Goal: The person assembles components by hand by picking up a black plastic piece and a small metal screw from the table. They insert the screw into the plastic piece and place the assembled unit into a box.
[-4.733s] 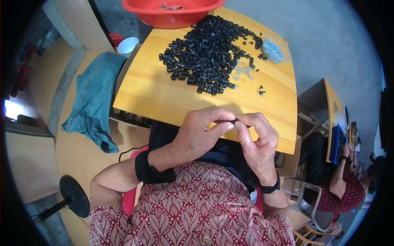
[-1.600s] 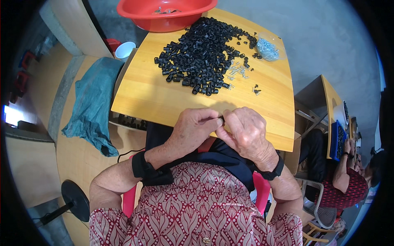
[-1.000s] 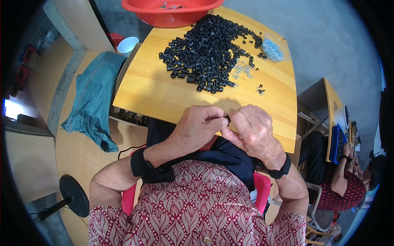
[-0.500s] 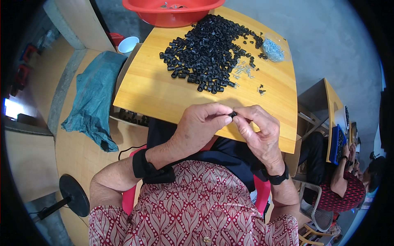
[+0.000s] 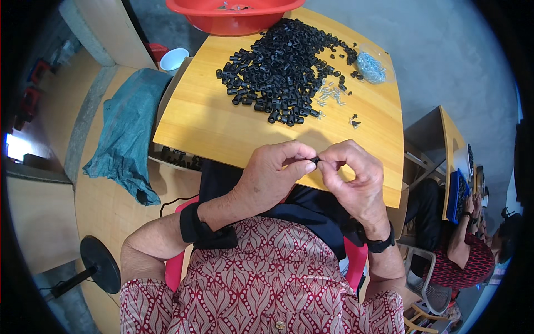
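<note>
Over the table's near edge, my left hand [image 5: 273,168] pinches a small black plastic fitting [image 5: 315,160] between thumb and forefinger. My right hand [image 5: 359,177] meets it from the other side, its thumb and forefinger pressed together at the fitting. Whatever sits between those right fingertips is too small and covered to make out. Beyond both hands, a big heap of black plastic fittings [image 5: 278,72] covers the far middle of the wooden table [image 5: 194,122]. Several loose screws [image 5: 331,93] lie at the heap's right side, and a few small dark pieces [image 5: 355,121] lie nearer.
A clear bag of screws [image 5: 371,68] rests at the table's far right, and a red basin [image 5: 236,19] at its far edge. Left of the table are a green woven sack [image 5: 128,133] and a white bowl [image 5: 174,59]. Another person [image 5: 464,256] sits by a blue tray [image 5: 457,195] at right.
My right hand has shifted slightly to the right and turned a little, its thumb and forefinger now closer together at the tips. My left hand stays nearly in place with the fitting.
</note>
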Tool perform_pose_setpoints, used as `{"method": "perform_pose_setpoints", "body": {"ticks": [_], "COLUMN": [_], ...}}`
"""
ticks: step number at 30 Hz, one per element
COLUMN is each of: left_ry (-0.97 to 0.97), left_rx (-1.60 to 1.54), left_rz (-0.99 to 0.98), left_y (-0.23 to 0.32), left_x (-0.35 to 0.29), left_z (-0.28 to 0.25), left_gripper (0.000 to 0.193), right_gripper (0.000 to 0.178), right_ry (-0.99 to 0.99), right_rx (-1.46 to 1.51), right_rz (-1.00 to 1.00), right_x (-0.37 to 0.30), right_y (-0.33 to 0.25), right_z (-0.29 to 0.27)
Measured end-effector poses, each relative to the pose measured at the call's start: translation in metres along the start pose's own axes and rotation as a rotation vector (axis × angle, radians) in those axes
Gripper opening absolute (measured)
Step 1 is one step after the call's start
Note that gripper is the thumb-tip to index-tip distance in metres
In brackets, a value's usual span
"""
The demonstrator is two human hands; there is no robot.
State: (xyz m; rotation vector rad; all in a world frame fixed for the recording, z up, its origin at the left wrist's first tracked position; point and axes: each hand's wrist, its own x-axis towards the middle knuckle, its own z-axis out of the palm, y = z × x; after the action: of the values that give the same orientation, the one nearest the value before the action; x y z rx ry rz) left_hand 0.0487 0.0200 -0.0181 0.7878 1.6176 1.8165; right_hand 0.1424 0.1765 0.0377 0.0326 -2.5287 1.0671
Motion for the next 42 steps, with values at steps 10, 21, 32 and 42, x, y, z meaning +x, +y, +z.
{"method": "perform_pose_setpoints", "body": {"ticks": [10,21,32,42], "left_ry": [0.02,0.02,-0.038,-0.016], "left_rx": [0.135,0.136,-0.248,-0.223], "left_rz": [0.093,0.128,0.008,-0.047], "left_y": [0.006,0.0,-0.011,-0.007], "left_x": [0.001,0.0,0.006,0.006], "left_z": [-0.002,-0.002,0.0,-0.003], "left_gripper": [0.017,0.016,0.015,0.019], "right_gripper": [0.013,0.014,0.044,0.039], "right_ry": [0.035,0.136,0.259,0.255], "right_rx": [0.169,0.223,-0.236,-0.37], "right_rz": [0.128,0.064,-0.227,-0.294], "right_x": [-0.004,-0.015,-0.019,-0.015], "right_y": [0.006,0.012,0.015,0.014], "right_z": [0.005,0.014,0.035,0.037]}}
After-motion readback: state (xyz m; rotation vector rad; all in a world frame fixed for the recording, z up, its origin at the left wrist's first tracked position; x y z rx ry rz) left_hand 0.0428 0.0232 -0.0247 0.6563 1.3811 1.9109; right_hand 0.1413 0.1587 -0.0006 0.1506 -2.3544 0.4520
